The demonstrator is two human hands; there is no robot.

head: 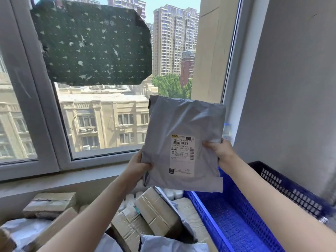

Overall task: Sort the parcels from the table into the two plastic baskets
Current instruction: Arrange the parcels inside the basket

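Both hands raised a grey poly mailer point(183, 142) upright in front of the window point(101, 113), label side toward the camera. Left hand point(138, 167) gripped the lower left edge, thumb on the front, other fingers hidden behind the bag. Right hand point(221, 151) gripped the right edge at about mid-height, thumb on the front beside the white shipping label point(182, 156), fingers wrapped behind. The label sat on the lower right part of the mailer; printed codes and a barcode showed, most text too small to read.

The mailer hung clear of everything below it. Under it and to the right, a blue plastic basket point(234, 220) with perforated walls; its visible floor showed no parcels. Just beyond that, at far right against the grey wall point(291, 79), a dark navy plastic basket point(283, 184), only its rim and one slotted wall in view.

Near left and centre, a heap of parcels: taped cardboard boxes point(154, 213), another box point(49, 204) further left, and white and grey poly bags point(172, 244) at the near edge. The table under them was hidden.

A dark speckled sheet point(94, 44) covered the upper window pane; apartment blocks point(174, 39) stood outside
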